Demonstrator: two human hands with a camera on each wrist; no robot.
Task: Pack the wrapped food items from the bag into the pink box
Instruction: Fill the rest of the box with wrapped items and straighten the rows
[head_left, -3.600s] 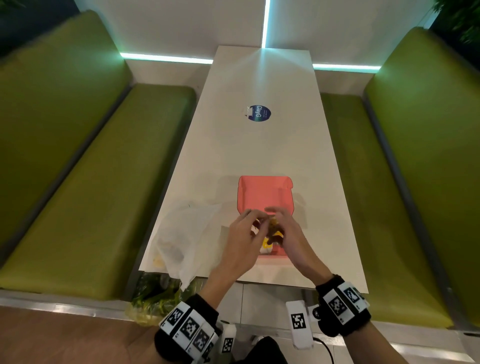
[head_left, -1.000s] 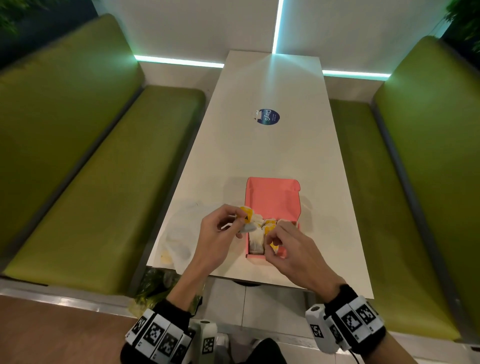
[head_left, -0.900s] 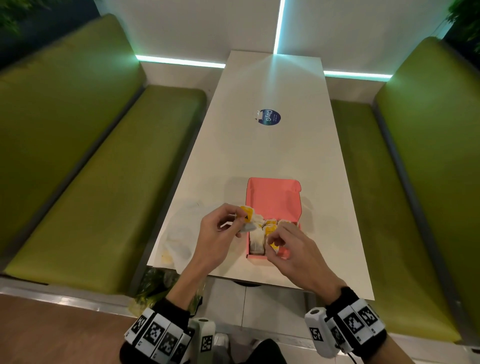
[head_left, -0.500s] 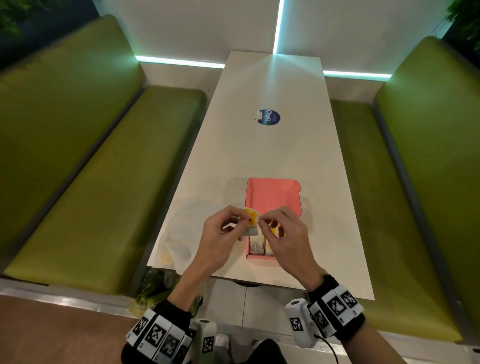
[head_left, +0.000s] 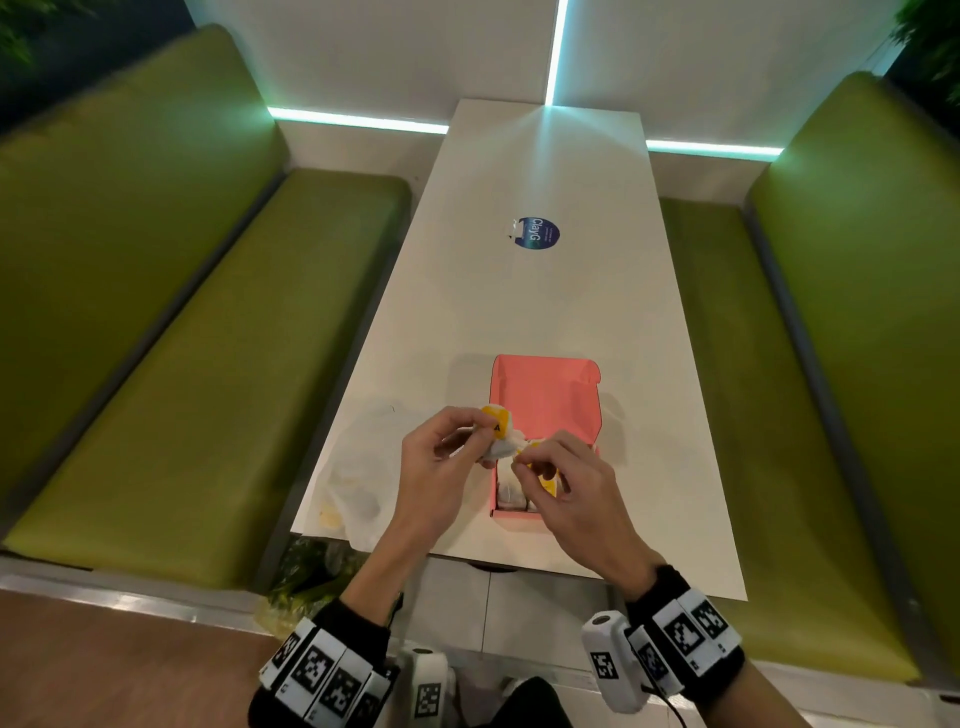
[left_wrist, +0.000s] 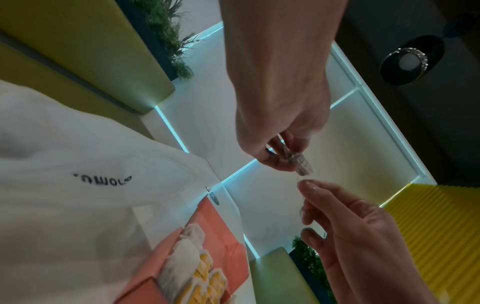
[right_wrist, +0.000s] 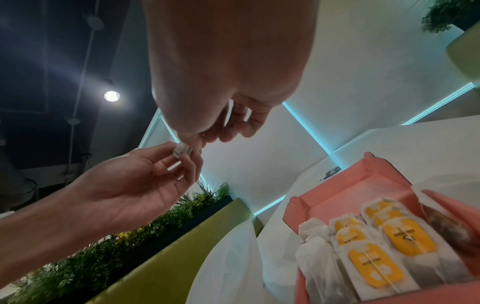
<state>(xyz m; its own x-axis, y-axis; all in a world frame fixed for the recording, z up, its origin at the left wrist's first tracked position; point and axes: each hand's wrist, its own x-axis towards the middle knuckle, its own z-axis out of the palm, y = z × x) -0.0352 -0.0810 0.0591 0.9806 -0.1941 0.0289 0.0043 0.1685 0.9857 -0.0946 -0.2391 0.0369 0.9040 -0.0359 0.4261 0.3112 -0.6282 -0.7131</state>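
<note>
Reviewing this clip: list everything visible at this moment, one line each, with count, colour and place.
pink box: one, pink, open on the table's near end
wrapped items: several, white with yellow labels, inside the box
held item: one, white and yellow, above the box's left edge
bag: one, white, left of the box
sticker: one, blue, mid-table
table: one, white
benches: two, green, either side
hands: left hand and right hand, both pinching the held item

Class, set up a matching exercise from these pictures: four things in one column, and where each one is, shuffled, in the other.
Things:
1. wrapped item
2. white bag
3. round sticker
4. pink box

Places:
A. far along the table's middle
B. held between left hand and right hand
C. table's near left corner
D. open, under the hands

Pairs: 1-B, 2-C, 3-A, 4-D
</note>
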